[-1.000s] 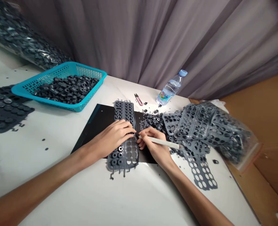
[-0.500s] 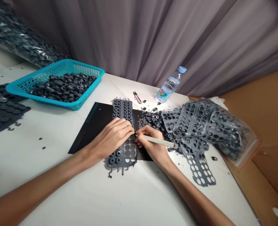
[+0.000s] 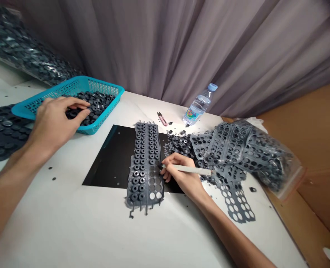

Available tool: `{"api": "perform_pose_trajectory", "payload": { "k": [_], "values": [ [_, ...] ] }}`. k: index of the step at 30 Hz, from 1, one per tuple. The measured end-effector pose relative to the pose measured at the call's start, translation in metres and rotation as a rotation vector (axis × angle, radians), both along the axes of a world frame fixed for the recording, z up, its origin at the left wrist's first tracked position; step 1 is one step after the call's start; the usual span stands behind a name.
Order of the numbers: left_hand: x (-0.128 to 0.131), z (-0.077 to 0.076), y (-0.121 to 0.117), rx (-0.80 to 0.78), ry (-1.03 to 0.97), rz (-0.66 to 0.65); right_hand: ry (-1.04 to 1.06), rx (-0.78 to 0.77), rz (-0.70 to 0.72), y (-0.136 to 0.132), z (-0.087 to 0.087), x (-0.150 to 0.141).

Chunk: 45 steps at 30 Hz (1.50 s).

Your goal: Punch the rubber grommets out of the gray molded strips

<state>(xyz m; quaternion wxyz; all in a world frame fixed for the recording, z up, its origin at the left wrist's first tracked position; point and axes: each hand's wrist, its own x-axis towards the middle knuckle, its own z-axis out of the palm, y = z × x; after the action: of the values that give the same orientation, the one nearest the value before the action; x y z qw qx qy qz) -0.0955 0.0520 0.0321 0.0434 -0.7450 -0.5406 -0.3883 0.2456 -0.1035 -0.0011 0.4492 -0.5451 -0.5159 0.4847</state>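
A grey rubber strip (image 3: 146,163) full of small black rings lies lengthwise on a black mat (image 3: 113,158); its lower right rows are punched out. My right hand (image 3: 181,173) is closed on a thin white stick (image 3: 191,170), its tip touching the strip's right edge. My left hand (image 3: 55,119) is at the near edge of the turquoise basket (image 3: 113,89) of black rings, fingers curled over the rim; whether it holds rings is hidden.
A pile of emptied grey strips (image 3: 237,152) and a clear bag (image 3: 282,167) sit at the right. A water bottle (image 3: 198,106) and small snips (image 3: 162,118) stand behind the mat. Dark sheets (image 3: 0,130) lie at the left. Grey curtain behind.
My left hand has left the strip and swung left to the turquoise basket. The right hand with the stick has stayed at the strip's right edge.
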Motion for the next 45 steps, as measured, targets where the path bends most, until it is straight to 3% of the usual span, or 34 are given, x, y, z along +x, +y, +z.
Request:
{"api": "perform_pose_trajectory", "payload": {
  "k": [3,6,10,13,18,26,30,33,37,40,43,45],
  "values": [
    [0.007,-0.003,-0.004,0.034,0.066,0.037,0.011,0.044,-0.034,-0.001,0.000,-0.003],
    [0.045,-0.001,-0.029,0.077,0.109,-0.013,0.016,0.036,-0.013,0.000,-0.002,-0.005],
    [0.103,-0.004,-0.070,-0.086,0.158,-0.420,0.009,0.018,0.018,0.003,-0.005,-0.006],
    [0.126,-0.014,-0.090,-0.228,0.216,-0.632,-0.003,0.023,0.031,0.003,-0.006,-0.006],
    [0.128,-0.024,-0.093,-0.312,0.257,-0.721,-0.024,0.024,0.036,0.004,-0.004,-0.007],
    [0.132,-0.026,-0.097,-0.279,0.235,-0.755,-0.089,0.038,0.036,0.003,-0.004,-0.009],
    [0.131,-0.022,-0.090,-0.310,-0.222,-0.580,-0.153,0.053,0.013,0.001,-0.006,-0.010],
    [0.108,-0.006,-0.070,-0.290,-0.438,-0.388,-0.140,0.038,0.008,0.000,-0.006,-0.010],
    [0.047,0.012,-0.035,0.014,-0.263,-0.069,-0.064,0.004,0.015,0.003,-0.005,-0.009],
    [0.005,0.008,-0.011,0.082,-0.131,0.043,-0.072,-0.002,0.035,0.003,-0.004,-0.006],
    [-0.011,0.000,0.002,0.071,-0.047,0.048,-0.090,-0.007,0.086,0.001,-0.004,-0.003],
    [0.000,-0.001,-0.001,0.085,-0.011,0.054,-0.083,-0.020,0.116,-0.001,-0.003,-0.001]
  ]
}}
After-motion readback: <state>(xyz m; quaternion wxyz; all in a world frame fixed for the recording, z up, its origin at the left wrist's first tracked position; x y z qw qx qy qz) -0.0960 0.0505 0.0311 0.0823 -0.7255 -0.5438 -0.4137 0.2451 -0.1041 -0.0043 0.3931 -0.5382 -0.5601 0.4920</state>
